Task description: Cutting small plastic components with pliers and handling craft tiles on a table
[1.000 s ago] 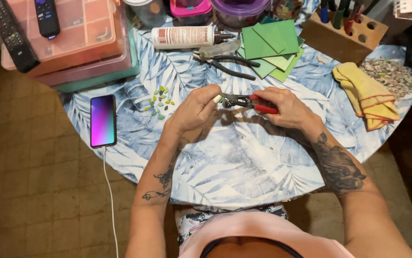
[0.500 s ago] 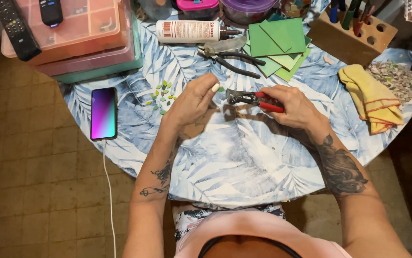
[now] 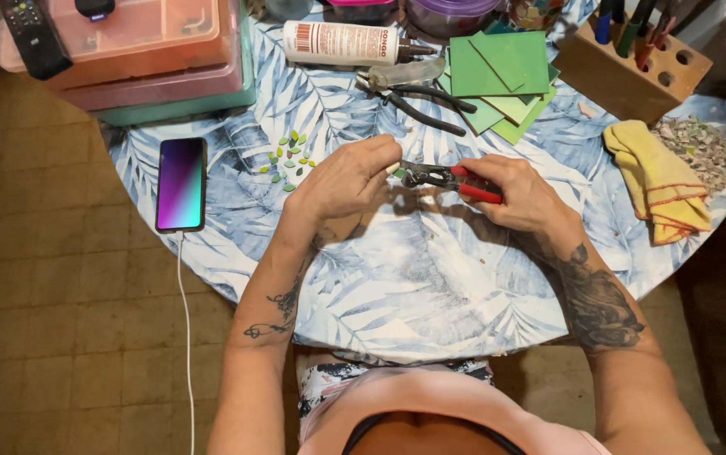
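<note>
Here, the round table (image 3: 430, 295) carries the work. Green sheets (image 3: 498, 72) lie near its far edge, uncut. The right hand (image 3: 519, 190) is closed around the red-handled nippers (image 3: 447, 177) at the table's middle. The left hand (image 3: 350, 173) pinches a small green piece (image 3: 398, 172) at the tool's tip. A cluster of cut green bits (image 3: 289, 158) lies toward the left edge, so cutting appears partly done.
</note>
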